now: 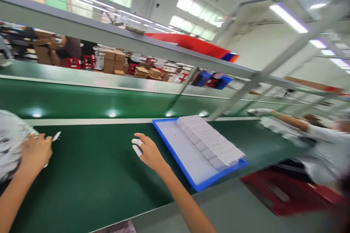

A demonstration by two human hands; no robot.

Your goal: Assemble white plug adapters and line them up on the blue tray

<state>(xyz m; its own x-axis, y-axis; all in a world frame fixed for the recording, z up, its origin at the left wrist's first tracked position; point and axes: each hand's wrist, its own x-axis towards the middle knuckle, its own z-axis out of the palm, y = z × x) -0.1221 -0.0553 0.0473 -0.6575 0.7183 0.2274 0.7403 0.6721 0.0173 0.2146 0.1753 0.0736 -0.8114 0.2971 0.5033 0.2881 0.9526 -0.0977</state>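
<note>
Dark green table (90, 174), pale strip along far edge, grey rim at near edge. Blue tray (175, 149) lying on it right of middle, white small boxes (210, 142) stacked in rows on tray's far-right half. Crinkled silvery bag (11, 142) at far left. Further green belt (82, 98) beyond, bare.

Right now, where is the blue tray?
In the head view, the blue tray lies on the green conveyor belt, just right of the person's right hand, with rows of small white blocks stacked on it.
</note>
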